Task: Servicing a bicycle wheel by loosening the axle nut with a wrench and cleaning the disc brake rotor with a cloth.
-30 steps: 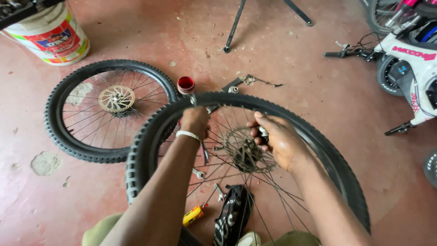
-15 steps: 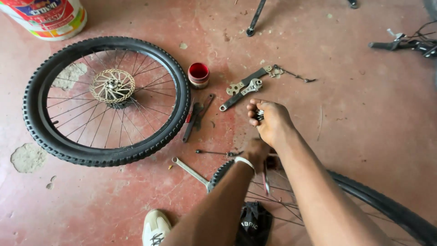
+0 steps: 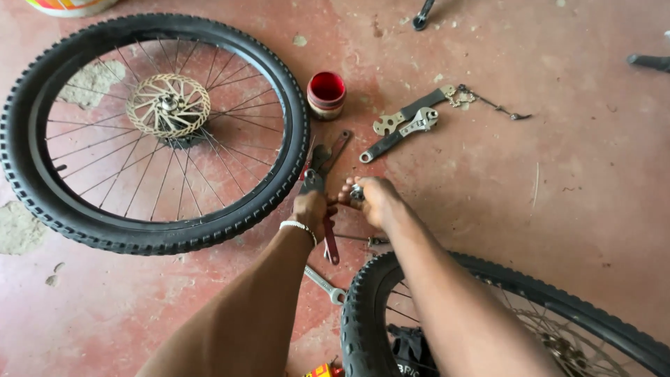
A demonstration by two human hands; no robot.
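Left hand [image 3: 312,209]: grip pressed around red-handled metal pliers [image 3: 319,183], near the middle of the scene, white beaded bracelet [image 3: 299,226] at the wrist.
Right hand [image 3: 373,199]: just right of the left, fingertips pinching a small metal part [image 3: 356,192]; too small to tell what kind.
Pliers: jaws pointing far, one red handle trailing near below the left hand, just above the red concrete floor [image 3: 572,209].
Far left: black knobby bicycle wheel with a silver disc rotor [image 3: 167,106], flat on the floor, just beside the pliers.
Far middle: small red round tin [image 3: 326,94].
Far right: grey adjustable wrench [image 3: 399,133] beside a flat multi-hole spanner [image 3: 408,111].
Near right: second black knobby wheel [image 3: 363,307], partly under the right forearm.
Near middle: silver spanner [image 3: 324,283] on the floor.
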